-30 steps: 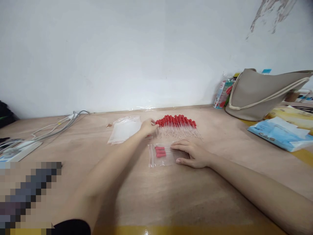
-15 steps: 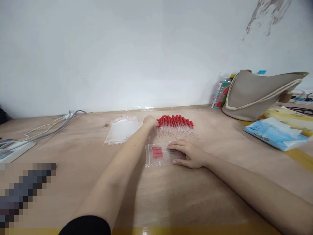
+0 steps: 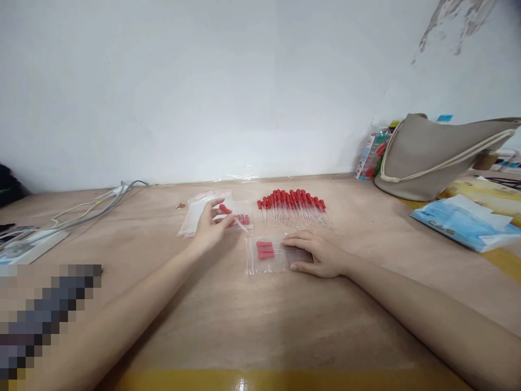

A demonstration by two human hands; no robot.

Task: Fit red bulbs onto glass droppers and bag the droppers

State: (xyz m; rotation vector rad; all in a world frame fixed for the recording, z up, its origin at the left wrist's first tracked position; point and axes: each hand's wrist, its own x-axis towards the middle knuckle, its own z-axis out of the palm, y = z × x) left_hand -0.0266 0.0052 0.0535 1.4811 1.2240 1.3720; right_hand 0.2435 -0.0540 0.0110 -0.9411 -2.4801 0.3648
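Observation:
My left hand [image 3: 214, 222] pinches a dropper [image 3: 224, 209] with a red bulb and a thin clear tube pointing down to the right. It hovers left of a clear zip bag [image 3: 256, 266] lying flat, which has three red-bulbed droppers [image 3: 266, 250] inside. Flat on the bag's right part rests my right hand [image 3: 319, 254], its fingers apart, covering the tube ends. Farther back, a row of several loose droppers [image 3: 291, 201] lies with bulbs toward the wall. Partly behind my left hand is another bag with several droppers [image 3: 243, 219] in it.
A stack of clear bags [image 3: 191, 217] with white sheets lies at the back left. Cables [image 3: 114, 201] and a power strip [image 3: 36, 247] are farther left. At right stand a grey bag [image 3: 427, 157], a plastic bottle [image 3: 370, 155] and a blue tissue pack [image 3: 459, 225].
My left hand has come back left from the dropper row, now with one dropper in its fingers. The filled bag behind has come into view. My right hand stays on the zip bag.

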